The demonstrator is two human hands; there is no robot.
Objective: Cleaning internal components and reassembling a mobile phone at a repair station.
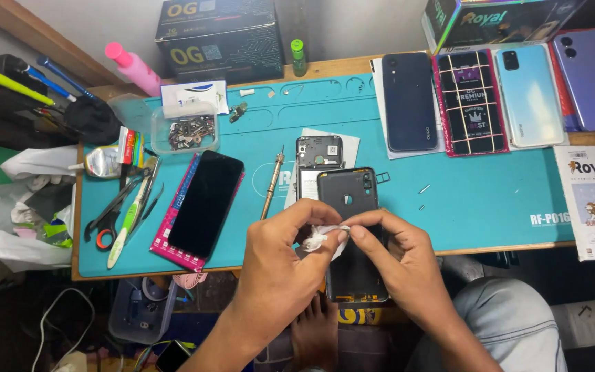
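Note:
My left hand (pixel 280 265) and my right hand (pixel 397 258) meet over the front edge of the teal work mat (pixel 483 186). Both pinch a small crumpled white tissue (pixel 319 238) between thumbs and fingertips. Under my right hand lies a black phone back cover (pixel 349 196), inner side up, overhanging the table edge toward me. Just behind it sits an opened phone body (pixel 319 155) showing its internals. A thin screwdriver (pixel 272 186) lies to the left of that phone.
A black phone screen (pixel 204 203) rests on a pink box at left. Scissors, tweezers and a toothbrush (pixel 129 213) lie further left. A clear tray of screws (pixel 187 131) stands at the back left. Several phones (pixel 408 100) lie at the back right; boxes stand behind.

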